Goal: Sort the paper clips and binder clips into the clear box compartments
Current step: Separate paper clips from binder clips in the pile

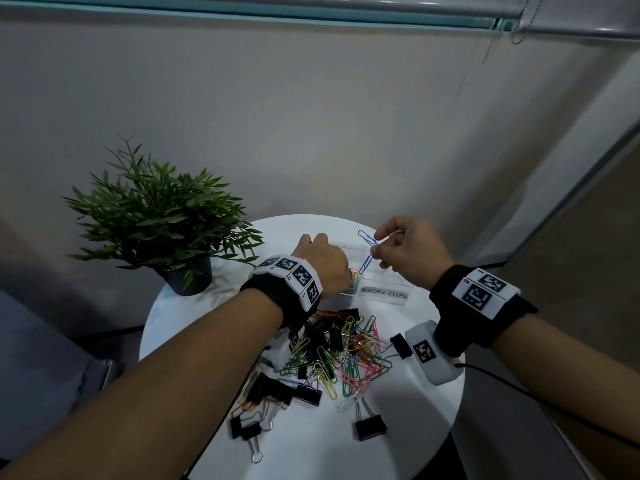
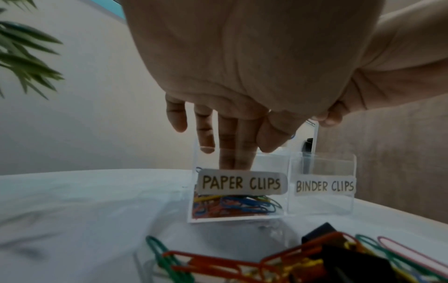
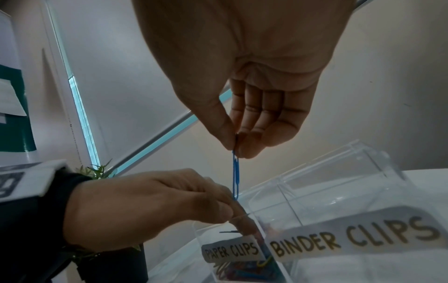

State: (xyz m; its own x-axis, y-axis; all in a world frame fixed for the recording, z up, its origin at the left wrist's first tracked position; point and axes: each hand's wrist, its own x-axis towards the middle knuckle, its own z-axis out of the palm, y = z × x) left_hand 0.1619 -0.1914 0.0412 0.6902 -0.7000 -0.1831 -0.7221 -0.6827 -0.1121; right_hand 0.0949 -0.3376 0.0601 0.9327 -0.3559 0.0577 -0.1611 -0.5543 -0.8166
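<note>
Head view, table [image 1: 398, 445]: carrying the unsorted pile [image 1: 346, 355] of paper and binder clips.
Clear box [image 2: 322, 203]: sitting beyond the pile.
Left hand [image 1: 322, 263]: reaching straight fingers [image 2: 227, 153] into the paper-clip compartment.
Right hand [image 1: 408, 252]: pinching linked blue paper clips [image 1: 366, 261] above the box.
Risk: they are probably snagging the left hand or dropping into the binder side.

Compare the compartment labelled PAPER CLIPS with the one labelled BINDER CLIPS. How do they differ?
The PAPER CLIPS compartment holds a heap of coloured paper clips; the BINDER CLIPS compartment looks empty behind its label. The left hand reaches its fingers into the PAPER CLIPS compartment; no hand is in the BINDER CLIPS compartment. Both are clear-walled, side by side in one box, each with a lettered label on its front.
</note>
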